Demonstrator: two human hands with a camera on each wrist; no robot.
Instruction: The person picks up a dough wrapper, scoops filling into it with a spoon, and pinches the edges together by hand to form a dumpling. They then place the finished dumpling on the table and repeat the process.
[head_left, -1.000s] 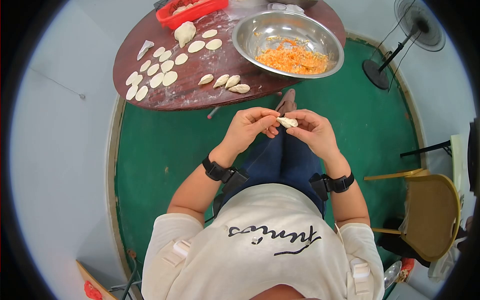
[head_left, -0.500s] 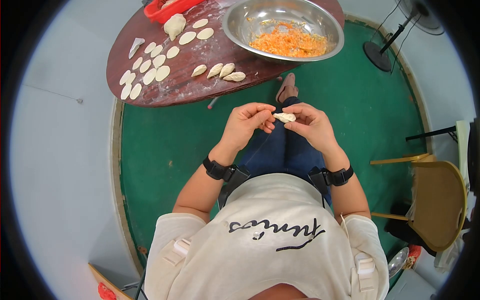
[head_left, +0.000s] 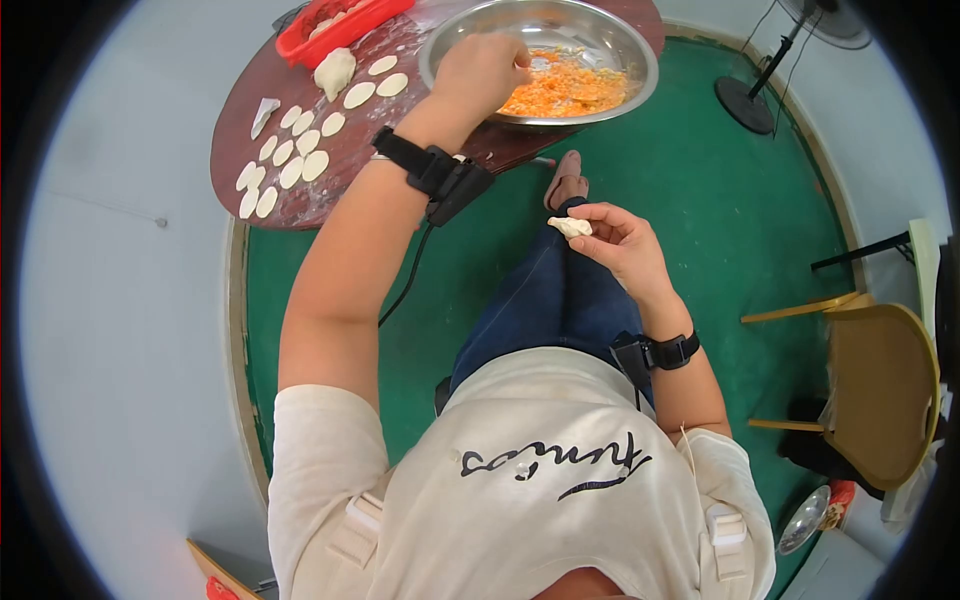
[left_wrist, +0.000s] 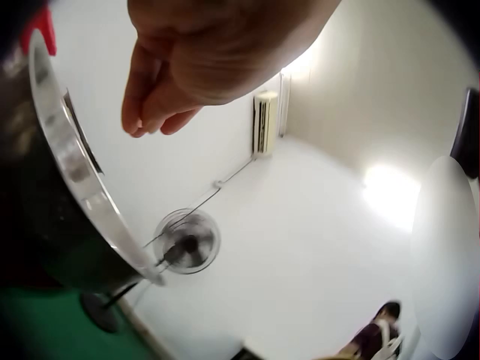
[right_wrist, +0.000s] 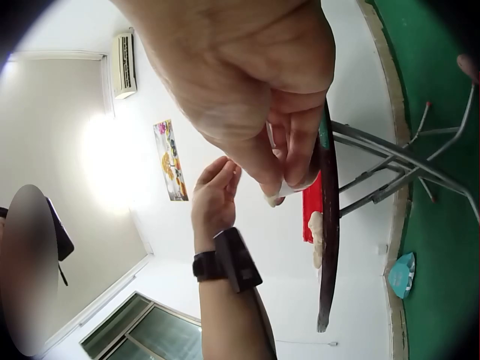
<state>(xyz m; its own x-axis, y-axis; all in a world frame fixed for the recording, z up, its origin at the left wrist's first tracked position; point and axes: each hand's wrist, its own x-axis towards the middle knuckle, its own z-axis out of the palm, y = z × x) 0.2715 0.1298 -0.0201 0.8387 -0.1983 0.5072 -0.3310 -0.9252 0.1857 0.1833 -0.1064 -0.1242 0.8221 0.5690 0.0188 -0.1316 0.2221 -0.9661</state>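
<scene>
My right hand pinches a pale, pleated dumpling between thumb and fingertips, above the lap. In the right wrist view the fingers mostly hide the dumpling. My left hand is over the near left part of a large steel bowl. The bowl holds a chopped orange and pale filling. In the left wrist view the left hand has its fingertips drawn together above the bowl rim, and nothing shows between them. The left forearm and wrist camera mostly hide the row of finished dumplings.
Round dough wrappers lie on the dark red table, with a dough lump behind them. A red basket stands at the back left. To the right are a standing fan and a chair.
My left hand has left the dumpling and reached forward over the bowl. The right hand keeps its pinch on the dumpling above the lap, nearly in place.
</scene>
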